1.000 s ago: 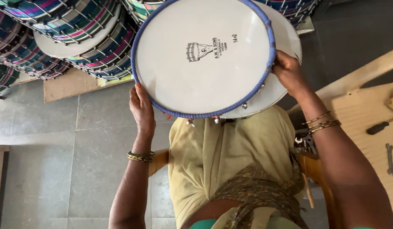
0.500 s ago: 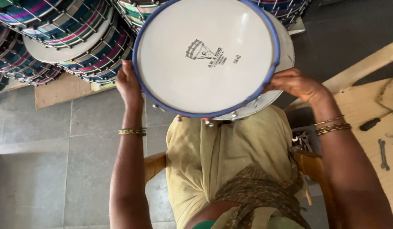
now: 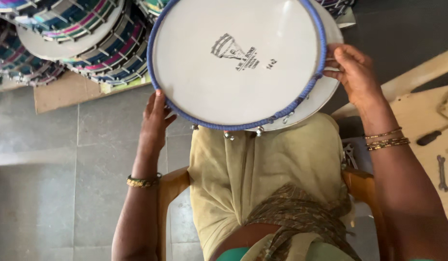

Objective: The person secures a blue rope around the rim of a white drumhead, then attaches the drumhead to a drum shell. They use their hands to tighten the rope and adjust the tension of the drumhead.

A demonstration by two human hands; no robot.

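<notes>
A seated person holds a round white drum with a blue rim hoop above their lap, its flat head facing up. The left hand grips the drum's near left edge from below, fingers curled under the rim, while the right hand clasps the right edge. Stacked striped drums lie far left on the grey tiled floor, and a wooden board with a spanner sits right.
</notes>
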